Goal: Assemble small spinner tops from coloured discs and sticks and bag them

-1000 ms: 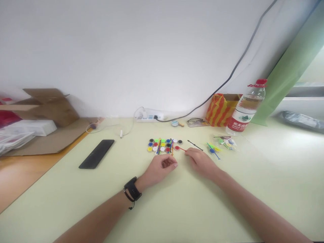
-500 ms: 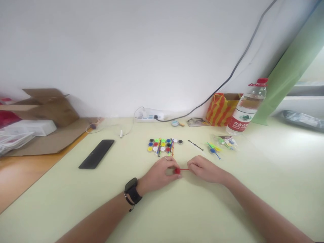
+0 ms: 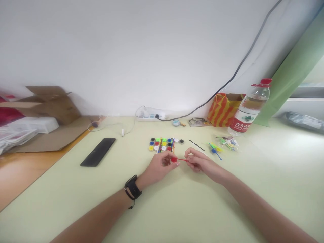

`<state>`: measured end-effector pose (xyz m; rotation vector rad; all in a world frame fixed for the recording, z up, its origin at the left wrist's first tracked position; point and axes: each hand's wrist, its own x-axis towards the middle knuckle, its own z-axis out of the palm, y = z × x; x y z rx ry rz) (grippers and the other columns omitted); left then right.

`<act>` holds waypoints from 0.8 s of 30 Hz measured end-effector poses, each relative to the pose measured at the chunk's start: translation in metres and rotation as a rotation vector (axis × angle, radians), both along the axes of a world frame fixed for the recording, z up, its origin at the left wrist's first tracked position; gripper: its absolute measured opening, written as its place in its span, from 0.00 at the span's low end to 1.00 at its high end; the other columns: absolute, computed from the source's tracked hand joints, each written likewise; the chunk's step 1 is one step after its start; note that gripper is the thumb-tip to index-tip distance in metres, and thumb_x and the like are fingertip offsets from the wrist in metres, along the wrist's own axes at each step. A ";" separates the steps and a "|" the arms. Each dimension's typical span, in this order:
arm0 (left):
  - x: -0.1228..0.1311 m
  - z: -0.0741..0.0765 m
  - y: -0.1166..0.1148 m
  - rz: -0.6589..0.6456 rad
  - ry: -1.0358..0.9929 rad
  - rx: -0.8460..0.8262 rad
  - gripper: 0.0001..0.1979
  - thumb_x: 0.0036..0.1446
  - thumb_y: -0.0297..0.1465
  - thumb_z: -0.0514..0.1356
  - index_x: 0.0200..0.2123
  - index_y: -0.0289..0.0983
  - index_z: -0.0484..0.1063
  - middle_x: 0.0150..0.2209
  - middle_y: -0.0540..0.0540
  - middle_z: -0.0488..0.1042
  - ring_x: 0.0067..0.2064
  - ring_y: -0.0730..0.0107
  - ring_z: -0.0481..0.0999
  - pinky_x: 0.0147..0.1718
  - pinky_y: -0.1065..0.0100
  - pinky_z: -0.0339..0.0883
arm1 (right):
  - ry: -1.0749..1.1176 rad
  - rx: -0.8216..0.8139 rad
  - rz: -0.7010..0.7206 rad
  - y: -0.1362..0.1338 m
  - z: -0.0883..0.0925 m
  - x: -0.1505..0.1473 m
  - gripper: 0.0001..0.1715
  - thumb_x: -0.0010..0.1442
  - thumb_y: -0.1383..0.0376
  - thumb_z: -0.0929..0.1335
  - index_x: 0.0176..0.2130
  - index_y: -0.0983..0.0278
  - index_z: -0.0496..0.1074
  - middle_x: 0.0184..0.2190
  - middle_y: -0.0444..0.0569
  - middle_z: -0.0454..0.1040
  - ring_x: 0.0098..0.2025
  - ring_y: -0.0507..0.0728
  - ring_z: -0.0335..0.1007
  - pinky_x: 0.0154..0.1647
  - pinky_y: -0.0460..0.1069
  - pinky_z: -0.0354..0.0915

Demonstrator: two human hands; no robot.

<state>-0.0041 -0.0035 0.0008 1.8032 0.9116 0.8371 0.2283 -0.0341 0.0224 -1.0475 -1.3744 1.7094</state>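
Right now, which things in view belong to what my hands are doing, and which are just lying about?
Likely in the job:
red disc and red stick, both held
coloured discs
coloured sticks
black stick

Seemingly just lying about:
bottle
striped bag
glasses
power strip
cardboard box
phone, apparently

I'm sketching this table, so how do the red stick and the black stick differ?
Colour aside, the red stick is held at its right end by the right hand, while the black stick lies on the table, untouched. The red stick runs almost level across the picture; the black stick slopes more steeply. The red stick reaches a red disc in the left hand; the black stick lies apart from any disc. Both are thin.
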 end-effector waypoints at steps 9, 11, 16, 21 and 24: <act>0.000 -0.002 0.002 -0.010 -0.096 -0.085 0.15 0.57 0.39 0.71 0.42 0.35 0.78 0.37 0.45 0.78 0.36 0.70 0.74 0.38 0.68 0.71 | 0.008 0.109 -0.152 0.003 -0.006 -0.005 0.06 0.61 0.62 0.67 0.36 0.62 0.71 0.28 0.42 0.65 0.28 0.51 0.58 0.32 0.48 0.55; 0.000 -0.004 0.003 -0.009 -0.140 -0.115 0.16 0.55 0.37 0.72 0.43 0.35 0.79 0.39 0.44 0.79 0.37 0.69 0.76 0.40 0.68 0.72 | 0.024 0.157 -0.172 0.002 -0.007 -0.006 0.06 0.62 0.62 0.67 0.37 0.62 0.71 0.29 0.43 0.67 0.30 0.52 0.59 0.33 0.49 0.56; 0.000 -0.008 0.007 0.012 -0.203 -0.191 0.17 0.53 0.35 0.73 0.44 0.35 0.80 0.38 0.44 0.80 0.38 0.69 0.78 0.41 0.68 0.73 | -0.037 0.392 -0.259 -0.002 -0.013 -0.010 0.07 0.68 0.61 0.66 0.47 0.58 0.65 0.29 0.42 0.67 0.34 0.55 0.65 0.33 0.50 0.58; 0.001 -0.011 0.008 0.024 -0.216 -0.240 0.20 0.50 0.35 0.75 0.45 0.34 0.81 0.36 0.44 0.80 0.38 0.68 0.79 0.42 0.68 0.74 | -0.231 0.636 -0.275 -0.003 -0.022 -0.009 0.06 0.71 0.60 0.64 0.47 0.59 0.66 0.38 0.49 0.72 0.41 0.59 0.71 0.44 0.55 0.65; 0.000 -0.011 0.008 0.039 -0.212 -0.252 0.21 0.49 0.35 0.75 0.46 0.34 0.82 0.38 0.43 0.80 0.40 0.66 0.80 0.44 0.66 0.75 | -0.282 0.717 -0.294 -0.003 -0.023 -0.007 0.05 0.71 0.61 0.64 0.45 0.59 0.67 0.40 0.51 0.73 0.40 0.59 0.72 0.43 0.56 0.67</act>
